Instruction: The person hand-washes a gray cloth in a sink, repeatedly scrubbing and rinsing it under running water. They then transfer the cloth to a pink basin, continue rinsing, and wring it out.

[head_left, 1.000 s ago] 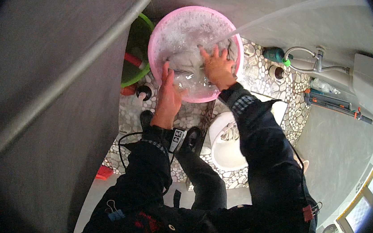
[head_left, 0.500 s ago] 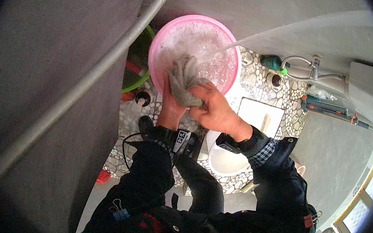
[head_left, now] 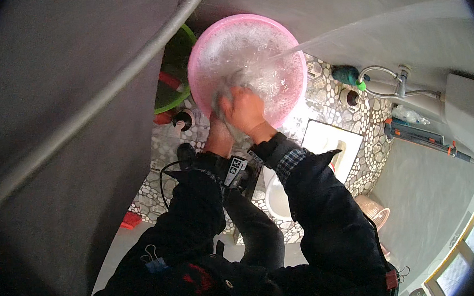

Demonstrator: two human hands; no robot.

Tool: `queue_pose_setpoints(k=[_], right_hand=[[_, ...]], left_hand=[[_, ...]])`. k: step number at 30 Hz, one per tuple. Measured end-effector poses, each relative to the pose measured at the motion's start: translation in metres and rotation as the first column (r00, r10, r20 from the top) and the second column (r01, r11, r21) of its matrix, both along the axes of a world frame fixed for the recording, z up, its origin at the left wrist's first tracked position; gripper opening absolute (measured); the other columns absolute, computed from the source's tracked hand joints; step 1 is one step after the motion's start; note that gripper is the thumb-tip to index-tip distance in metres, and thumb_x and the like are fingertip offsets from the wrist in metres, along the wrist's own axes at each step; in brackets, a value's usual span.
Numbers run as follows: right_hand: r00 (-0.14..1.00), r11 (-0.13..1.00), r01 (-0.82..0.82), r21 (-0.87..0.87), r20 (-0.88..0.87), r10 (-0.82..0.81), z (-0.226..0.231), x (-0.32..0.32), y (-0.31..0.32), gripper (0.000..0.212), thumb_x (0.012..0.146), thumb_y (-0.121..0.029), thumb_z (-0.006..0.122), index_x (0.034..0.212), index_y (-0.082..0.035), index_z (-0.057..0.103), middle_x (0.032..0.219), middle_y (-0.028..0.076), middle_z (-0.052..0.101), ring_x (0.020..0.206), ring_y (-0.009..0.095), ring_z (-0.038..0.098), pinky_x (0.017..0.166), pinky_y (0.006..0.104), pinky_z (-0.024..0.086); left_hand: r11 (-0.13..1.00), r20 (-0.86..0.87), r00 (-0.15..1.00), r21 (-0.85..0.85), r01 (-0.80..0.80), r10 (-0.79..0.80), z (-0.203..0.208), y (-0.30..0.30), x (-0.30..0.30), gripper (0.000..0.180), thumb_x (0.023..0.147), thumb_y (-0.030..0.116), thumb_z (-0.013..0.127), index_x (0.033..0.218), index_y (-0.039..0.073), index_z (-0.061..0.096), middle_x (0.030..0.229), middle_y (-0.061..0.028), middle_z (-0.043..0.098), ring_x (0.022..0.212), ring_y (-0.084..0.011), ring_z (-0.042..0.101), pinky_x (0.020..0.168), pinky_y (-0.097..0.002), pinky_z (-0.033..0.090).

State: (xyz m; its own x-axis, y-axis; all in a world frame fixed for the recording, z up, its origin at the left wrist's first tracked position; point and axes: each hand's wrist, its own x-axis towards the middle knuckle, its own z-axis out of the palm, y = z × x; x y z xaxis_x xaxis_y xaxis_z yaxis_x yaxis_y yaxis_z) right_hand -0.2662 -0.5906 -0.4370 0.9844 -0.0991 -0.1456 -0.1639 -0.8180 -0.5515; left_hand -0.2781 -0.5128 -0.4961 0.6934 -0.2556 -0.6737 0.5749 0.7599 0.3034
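Note:
A round pink basin (head_left: 193,75) of sudsy water stands on the pebble-patterned floor. At its near edge my right hand (head_left: 244,110) is closed on a wet grey cloth (head_left: 220,102). My left hand (head_left: 220,131) lies close beside it, under and behind the cloth, with its wrist at the rim. The left fingers are mostly hidden, but they grip the same cloth. Part of the cloth reaches into the foam. A thin jet of water (head_left: 345,32) arcs in from the right and splashes in the basin.
A green tub (head_left: 177,103) stands left of the basin, with a dark pump bottle (head_left: 183,120) nearby. A grey pipe (head_left: 96,109) crosses the upper left. To the right are a white squat toilet (head_left: 348,147), a green bottle (head_left: 345,75), a tap hose (head_left: 379,94) and a mop (head_left: 418,136).
Both hands have moved the cloth lower at the basin's near side. My right hand has shifted left and up, over the left one, and more of the cloth is covered.

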Motion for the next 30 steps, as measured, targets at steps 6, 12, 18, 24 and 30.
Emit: queue_pose_setpoints(k=[6, 12, 18, 24, 30], right_hand=[[0.961, 0.968, 0.224, -0.109, -0.142, -0.238, -0.027, 0.016, -0.073, 0.034, 0.085, -0.037, 0.051, 0.091, -0.004, 0.059, 0.083, 0.022, 0.064, 0.078, 0.040, 0.062, 0.069, 0.0490, 0.049], [0.932, 0.962, 0.246, -0.116, -0.245, -0.268, -0.008, 0.014, -0.109, 0.045, 0.088, -0.040, 0.051, 0.125, -0.014, 0.046, 0.121, 0.026, 0.048, 0.100, 0.041, 0.056, 0.083, 0.0466, 0.047], [0.893, 0.833, -0.359, -0.420, -0.415, 0.176, -0.052, -0.011, -0.084, 0.045, 0.087, -0.028, 0.052, 0.131, -0.018, 0.045, 0.129, 0.021, 0.045, 0.101, 0.035, 0.058, 0.089, 0.0494, 0.045], [0.619, 0.540, -0.769, -0.341, -0.608, 0.497, -0.107, 0.019, -0.074, 0.031, 0.085, -0.018, 0.052, 0.112, -0.005, 0.062, 0.099, 0.017, 0.064, 0.091, 0.032, 0.063, 0.083, 0.0401, 0.048], [0.906, 0.765, 0.259, 0.590, -0.422, 0.019, 0.035, 0.008, -0.072, 0.028, 0.085, -0.013, 0.055, 0.110, -0.002, 0.062, 0.090, 0.019, 0.064, 0.087, 0.033, 0.062, 0.080, 0.0376, 0.048]], left_hand=[[0.993, 0.053, 0.993, 0.059, 0.104, -0.107, 0.035, -0.004, 0.015, 0.041, 0.090, 0.020, 0.055, 0.127, 0.010, 0.041, 0.116, -0.0044, 0.053, 0.099, -0.0209, 0.057, 0.083, -0.0314, 0.048], [0.995, 0.195, 0.977, -0.077, -0.069, 0.083, 0.060, 0.017, 0.019, 0.058, 0.091, 0.020, 0.051, 0.140, 0.034, 0.024, 0.142, -0.0056, 0.026, 0.132, -0.0310, 0.025, 0.102, -0.0539, 0.027], [0.980, 0.101, 0.994, 0.201, 0.016, -0.037, 0.057, 0.027, 0.015, 0.061, 0.092, 0.041, 0.047, 0.145, 0.032, 0.020, 0.149, -0.0040, 0.018, 0.135, -0.0318, 0.018, 0.105, -0.0632, 0.010], [0.983, -0.090, 0.980, 0.046, 0.180, -0.176, 0.044, 0.029, 0.009, 0.070, 0.091, 0.058, 0.040, 0.146, 0.022, 0.017, 0.151, -0.0032, 0.017, 0.137, -0.0285, 0.019, 0.103, -0.0641, 0.015], [0.983, -0.068, 0.987, -0.128, 0.134, -0.144, 0.043, 0.019, 0.001, 0.063, 0.093, 0.055, 0.037, 0.143, 0.019, 0.026, 0.144, -0.0044, 0.034, 0.130, -0.0284, 0.035, 0.104, -0.0592, 0.024]])
